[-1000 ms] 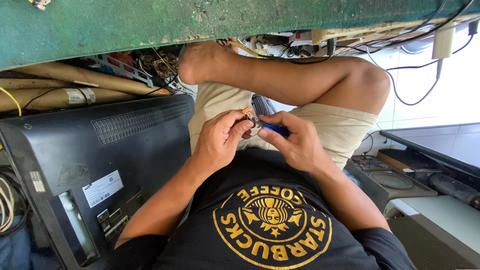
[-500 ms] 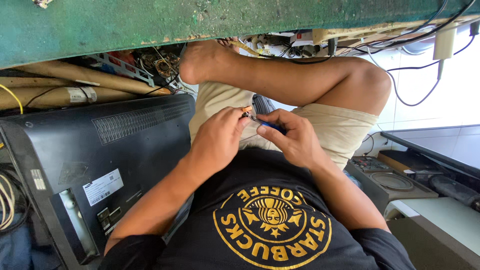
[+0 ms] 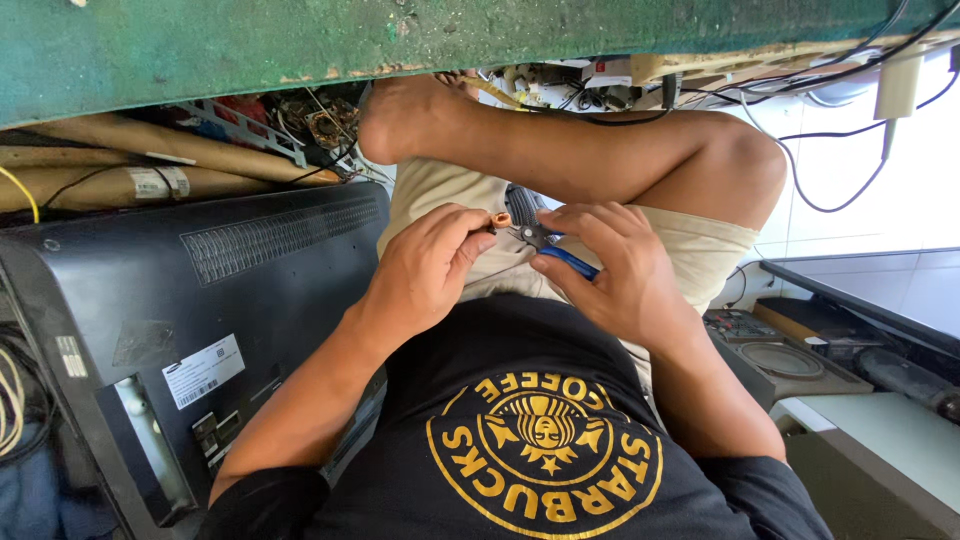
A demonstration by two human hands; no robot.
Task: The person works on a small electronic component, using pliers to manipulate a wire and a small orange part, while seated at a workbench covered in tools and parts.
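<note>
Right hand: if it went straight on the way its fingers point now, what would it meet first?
The right hand points across the lap, and its blue-handled pliers already reach the small copper-coloured piece pinched by the left hand. That piece, then the left hand's fingers, would likely come first; depth is hard to judge.

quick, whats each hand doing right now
Left hand: closed, pinching a small copper-coloured piece.
Right hand: closed around blue-handled pliers, whose tip is at that piece.
</note>
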